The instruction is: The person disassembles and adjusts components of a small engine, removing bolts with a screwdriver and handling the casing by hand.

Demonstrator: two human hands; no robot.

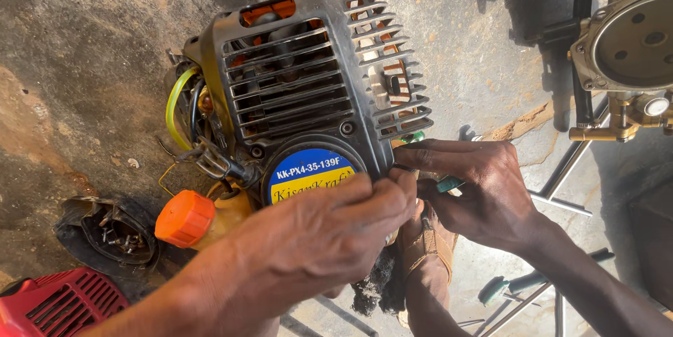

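Head view: small engine (308, 92) with dark slatted housing sits at upper centre of the frame on the concrete floor (84, 50), orange fuel cap (184, 218) at its lower left. Left hand (329, 232), lower centre, fingers pressed together against the housing's lower right edge. Right hand (484, 193), centre right, pinches a green-handled tool (449, 184) at the same edge; red cover (59, 305) in the lower left corner.

A round blue-and-yellow label (308, 172) (partly hidden) fronts the engine (308, 78).
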